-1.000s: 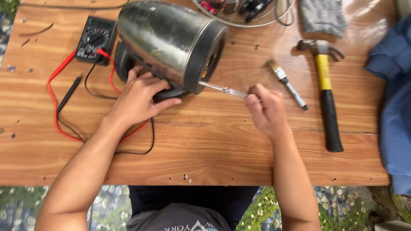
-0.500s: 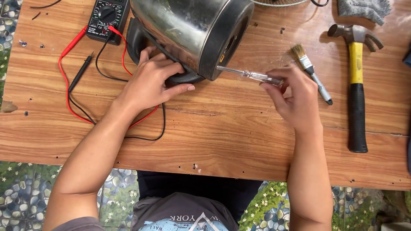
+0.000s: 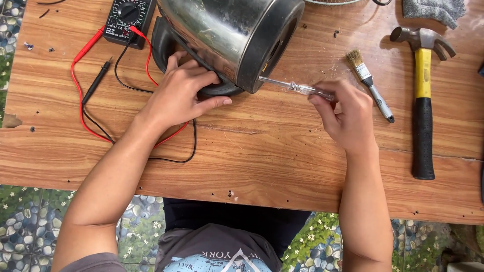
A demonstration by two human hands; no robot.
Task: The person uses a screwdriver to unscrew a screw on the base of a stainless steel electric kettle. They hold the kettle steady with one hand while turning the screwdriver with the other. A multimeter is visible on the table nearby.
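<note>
Fingers of the right hand (image 3: 348, 118) pinch a clear-handled screwdriver (image 3: 297, 88), its tip at the base rim of a shiny steel kettle (image 3: 227, 35) lying on its side on the wooden table (image 3: 282, 161). The left hand (image 3: 179, 98) curls over the kettle's black handle. Farther off lie a paintbrush (image 3: 370, 85), a yellow-necked hammer (image 3: 422, 95) and a black multimeter (image 3: 128, 17) with a round dial.

You've got one steel kettle (image 3: 229, 38) at 12 o'clock, one clear-handled screwdriver (image 3: 295, 87), one paintbrush (image 3: 369, 83) and one hammer (image 3: 422, 103) out at 2–3 o'clock, one multimeter (image 3: 128, 17) at 11 with two probe leads (image 3: 80, 95), and one grey glove (image 3: 433, 10).
</note>
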